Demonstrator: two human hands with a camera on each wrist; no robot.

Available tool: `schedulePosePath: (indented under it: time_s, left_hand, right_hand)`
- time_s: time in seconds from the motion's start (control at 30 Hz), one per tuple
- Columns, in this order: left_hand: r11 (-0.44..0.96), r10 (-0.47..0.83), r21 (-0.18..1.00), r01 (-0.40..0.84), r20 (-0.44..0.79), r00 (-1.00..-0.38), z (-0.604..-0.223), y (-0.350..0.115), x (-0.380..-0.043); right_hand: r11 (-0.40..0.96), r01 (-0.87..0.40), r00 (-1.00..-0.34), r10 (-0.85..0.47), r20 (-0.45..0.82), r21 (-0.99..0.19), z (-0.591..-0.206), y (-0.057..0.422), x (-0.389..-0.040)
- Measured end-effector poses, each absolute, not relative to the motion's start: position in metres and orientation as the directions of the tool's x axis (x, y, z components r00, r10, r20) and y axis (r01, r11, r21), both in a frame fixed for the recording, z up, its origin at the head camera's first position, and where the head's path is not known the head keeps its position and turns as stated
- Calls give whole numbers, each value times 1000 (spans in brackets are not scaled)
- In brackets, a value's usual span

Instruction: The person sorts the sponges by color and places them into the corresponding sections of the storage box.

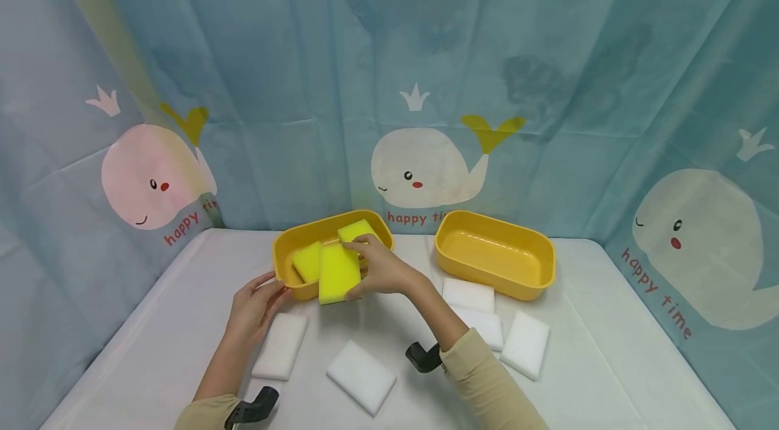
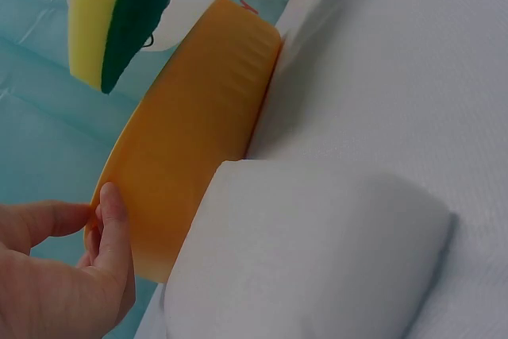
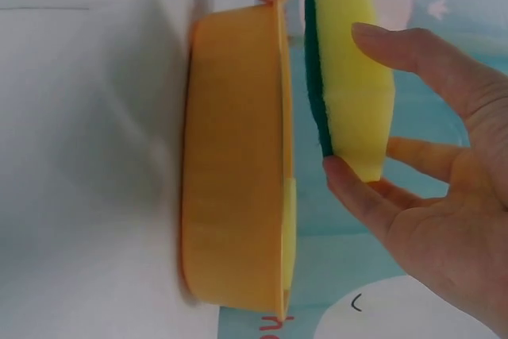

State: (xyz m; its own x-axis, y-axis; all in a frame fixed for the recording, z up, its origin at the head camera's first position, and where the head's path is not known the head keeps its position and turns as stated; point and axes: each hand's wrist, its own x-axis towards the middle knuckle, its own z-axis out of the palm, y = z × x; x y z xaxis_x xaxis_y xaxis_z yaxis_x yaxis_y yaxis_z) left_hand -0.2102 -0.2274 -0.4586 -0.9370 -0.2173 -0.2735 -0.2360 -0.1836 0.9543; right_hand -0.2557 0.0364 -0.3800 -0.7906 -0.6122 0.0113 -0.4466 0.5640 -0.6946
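Left hand (image 1: pixel 253 307) pinches; right hand (image 1: pixel 383 268) grips.

Looks like a makeshift filming booth, prob. indoors: white table (image 1: pixel 596 349) w/ light-blue curtain (image 1: pixel 274 44) hung close round back & both sides, printed w/ cartoon whales (image 1: pixel 420 163) & "happy time" lettering (image 1: pixel 657 295). Black wrist-worn devices (image 1: pixel 260 405) suggest a rec. set-up. Yellow tubs (image 1: pixel 499 257) & sponges (image 1: pixel 339 272) are ordinary household stuff; whether bldg is home, lab or office, can't tell
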Motion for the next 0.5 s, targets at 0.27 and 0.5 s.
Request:
schedulePosePath:
  time_s: [0.27,0.5]
  left_hand:
    - [-181,-206,956,-231,-267,-942,-458,-228,-210]
    - [-178,-201,957,-230,-264,-943,-458,-228,-209]
  right_hand:
    - [599,-457,-798,-602,6,-658,-376,21,-268]
    - [642,-461,-808,-589,-10,-612,-375,9,-277]
